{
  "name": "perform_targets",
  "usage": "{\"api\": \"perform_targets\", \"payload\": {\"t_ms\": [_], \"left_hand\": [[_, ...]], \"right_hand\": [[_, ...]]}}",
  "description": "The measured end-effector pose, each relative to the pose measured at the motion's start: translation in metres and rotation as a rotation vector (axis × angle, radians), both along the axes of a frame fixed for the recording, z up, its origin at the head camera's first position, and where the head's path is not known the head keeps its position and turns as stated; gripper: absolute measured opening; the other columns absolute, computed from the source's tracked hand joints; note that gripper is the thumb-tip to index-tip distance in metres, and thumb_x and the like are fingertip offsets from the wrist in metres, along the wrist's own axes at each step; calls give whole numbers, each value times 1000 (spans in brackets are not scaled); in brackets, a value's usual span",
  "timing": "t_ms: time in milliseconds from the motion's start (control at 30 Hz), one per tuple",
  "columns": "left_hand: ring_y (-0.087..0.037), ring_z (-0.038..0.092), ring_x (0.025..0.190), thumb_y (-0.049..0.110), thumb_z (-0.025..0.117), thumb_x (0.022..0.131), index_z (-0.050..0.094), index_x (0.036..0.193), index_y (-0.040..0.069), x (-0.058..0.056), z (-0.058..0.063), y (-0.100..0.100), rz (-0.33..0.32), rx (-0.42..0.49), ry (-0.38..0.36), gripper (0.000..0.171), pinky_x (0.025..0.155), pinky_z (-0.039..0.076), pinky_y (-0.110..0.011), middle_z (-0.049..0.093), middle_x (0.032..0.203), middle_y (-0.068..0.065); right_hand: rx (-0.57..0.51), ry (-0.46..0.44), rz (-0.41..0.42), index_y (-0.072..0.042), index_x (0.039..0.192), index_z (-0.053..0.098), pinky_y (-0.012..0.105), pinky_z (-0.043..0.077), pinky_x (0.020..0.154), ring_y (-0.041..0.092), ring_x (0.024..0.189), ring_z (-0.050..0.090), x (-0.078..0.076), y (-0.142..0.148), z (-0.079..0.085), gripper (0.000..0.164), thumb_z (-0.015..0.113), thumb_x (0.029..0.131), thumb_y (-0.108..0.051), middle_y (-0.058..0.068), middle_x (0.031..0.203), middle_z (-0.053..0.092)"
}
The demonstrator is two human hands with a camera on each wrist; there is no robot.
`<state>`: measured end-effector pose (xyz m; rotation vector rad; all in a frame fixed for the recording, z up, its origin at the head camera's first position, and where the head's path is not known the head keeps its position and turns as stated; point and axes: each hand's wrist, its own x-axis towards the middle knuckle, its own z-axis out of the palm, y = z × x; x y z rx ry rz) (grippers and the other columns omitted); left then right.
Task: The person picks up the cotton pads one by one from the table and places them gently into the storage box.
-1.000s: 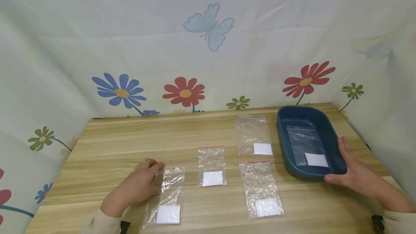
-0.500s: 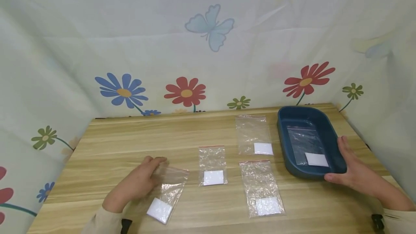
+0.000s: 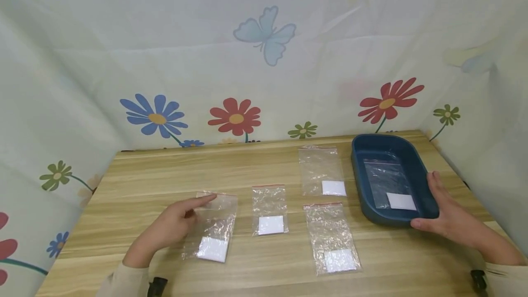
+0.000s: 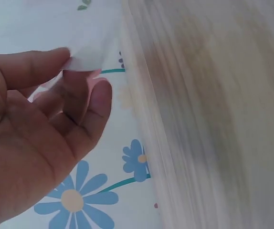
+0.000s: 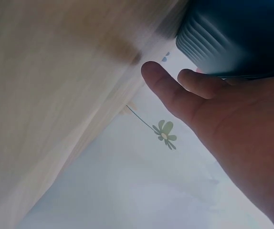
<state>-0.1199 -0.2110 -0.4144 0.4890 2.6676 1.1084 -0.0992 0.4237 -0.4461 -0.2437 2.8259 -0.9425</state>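
My left hand (image 3: 175, 223) pinches the upper left part of a clear zip bag (image 3: 214, 223) that has a white rectangular piece in its lower part. Its index finger reaches over the bag's top, while the left wrist view shows the plastic (image 4: 86, 61) at the fingertips. At the right, my right hand (image 3: 453, 221) holds the near right corner of a dark blue tray (image 3: 367, 203), thumb at the front and fingers along the outer side. Inside the tray lies another zip bag (image 3: 383, 178) with a white piece. In the right wrist view, the little finger points away from the tray (image 5: 232, 43).
Three more zip bags lie between the hands on the wooden table (image 3: 165, 173): a small one (image 3: 269, 203), one behind (image 3: 317, 168) and one nearer (image 3: 327, 228). Each has a white piece inside. A flowered cloth (image 3: 185, 72) hangs behind the table and at both sides.
The left bag first swung askew under my left hand, then shifted away from the front, its white piece now farther back. My left index finger straightened. The right hand and tray stay put.
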Motion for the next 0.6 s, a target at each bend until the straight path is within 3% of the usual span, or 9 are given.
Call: {"api": "perform_targets", "payload": {"t_ms": [33, 133, 300, 400, 600], "left_hand": [[-8, 40, 59, -11, 53, 93, 64, 139, 15, -1, 0, 1, -9, 11, 10, 54, 57, 43, -26, 65, 127, -8], [-7, 40, 59, -9, 53, 96, 69, 132, 10, -1, 1, 1, -14, 48, 10, 43, 57, 44, -26, 69, 122, -7], [-14, 56, 82, 2, 60, 98, 70, 129, 10, 1, 3, 1, 17, 78, 18, 34, 69, 49, -27, 70, 120, -4], [-17, 61, 93, 5, 63, 98, 69, 131, 9, 0, 5, 2, 31, 100, 8, 34, 73, 51, -27, 68, 125, -7], [-16, 65, 91, 1, 66, 95, 60, 140, 5, 1, 6, 5, 16, 136, 12, 46, 73, 54, -26, 66, 128, -10]], "right_hand": [[-2, 2, 0, 0, 156, -20, 80, 12, 100, 66, 138, -5, 0, 0, 0, 129, 82, 84, -34, 27, 159, -28], [-1, 5, 1, 0, 156, -19, 81, 14, 99, 67, 137, -3, 0, 1, 0, 128, 81, 84, -35, 27, 159, -28], [10, 1, -2, -3, 156, -20, 82, 17, 97, 69, 136, 1, -1, 0, 0, 127, 80, 85, -36, 26, 159, -28], [-6, 10, 4, -3, 156, -19, 81, 16, 98, 68, 136, -1, 0, 0, 0, 127, 81, 84, -34, 26, 159, -28], [-29, 19, 11, -4, 156, -19, 81, 11, 100, 67, 137, -6, 1, 0, 1, 126, 81, 85, -32, 21, 158, -33]]}}
